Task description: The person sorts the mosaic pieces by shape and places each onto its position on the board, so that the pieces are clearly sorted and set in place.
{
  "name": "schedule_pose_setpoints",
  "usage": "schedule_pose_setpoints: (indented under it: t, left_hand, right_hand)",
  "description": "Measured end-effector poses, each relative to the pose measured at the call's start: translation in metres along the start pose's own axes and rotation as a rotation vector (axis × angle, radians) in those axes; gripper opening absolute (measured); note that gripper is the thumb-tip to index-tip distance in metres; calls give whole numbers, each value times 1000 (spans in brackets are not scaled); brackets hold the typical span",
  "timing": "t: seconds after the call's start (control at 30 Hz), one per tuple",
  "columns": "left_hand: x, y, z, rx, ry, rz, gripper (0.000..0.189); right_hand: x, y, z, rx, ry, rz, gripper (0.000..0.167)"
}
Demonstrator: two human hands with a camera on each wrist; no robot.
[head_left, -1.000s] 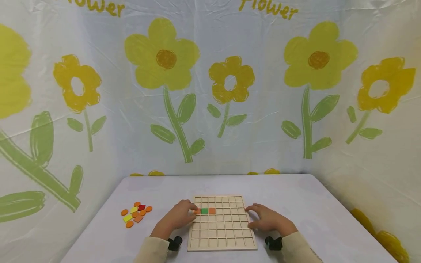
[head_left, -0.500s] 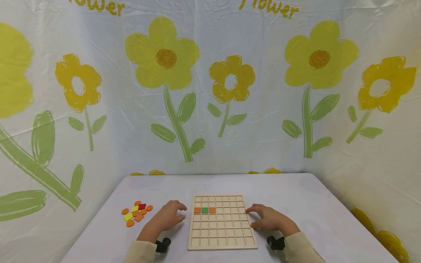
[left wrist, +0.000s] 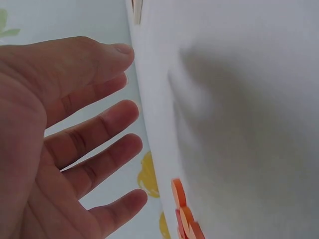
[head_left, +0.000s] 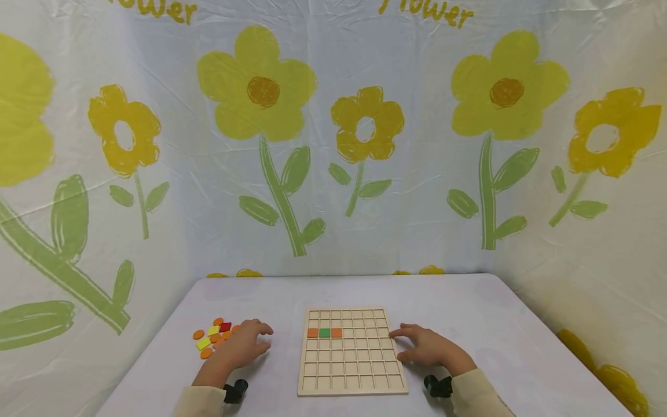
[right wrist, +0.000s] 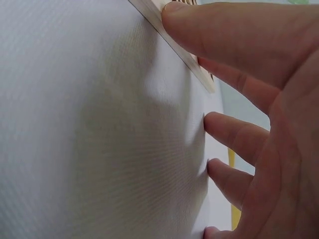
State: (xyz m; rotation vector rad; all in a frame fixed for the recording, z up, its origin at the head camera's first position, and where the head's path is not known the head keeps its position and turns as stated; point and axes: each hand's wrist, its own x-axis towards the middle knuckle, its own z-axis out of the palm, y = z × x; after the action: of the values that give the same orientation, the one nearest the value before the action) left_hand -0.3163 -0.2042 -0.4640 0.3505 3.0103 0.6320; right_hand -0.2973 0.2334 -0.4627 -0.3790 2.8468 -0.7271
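In the head view, the wooden board [head_left: 359, 369] lay flat mid-table, with an orange tile [head_left: 312, 333], a green tile [head_left: 325, 333] and a second orange tile [head_left: 336, 333] filling the first three cells of its third row from the back. The loose pieces [head_left: 204, 344] lay well to its left, partly hidden by the left hand [head_left: 239, 347]; they looked light, stiff and thin, probably slippery when flat, and best pinched across opposite edges. The board seemed rigid and fairly light, best held by its side rims. The right hand [head_left: 431, 349] sat at its right edge, wrist angled inward.

In the left wrist view, that hand hung above the table, palm showing, fingers apart and holding nothing.

In the right wrist view, the thumb met the board's rim, the fingers spread and loosely bent, gripping nothing
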Motion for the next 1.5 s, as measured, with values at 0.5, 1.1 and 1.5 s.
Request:
schedule_pose_setpoints:
  t: [0.5,1.1,1.5]
  left_hand:
    - [-15,-46,-22,58,55,11,21]
    - [-20,-79,-27,65,54,-110,21]
    - [-19,-83,-25,130,51,-154,23]
  right_hand:
    - [1,0,-1,3,-18,21,53]
    - [0,2,-1,14,-16,-19,55]
    - [2,3,1,21,-22,-5,54]
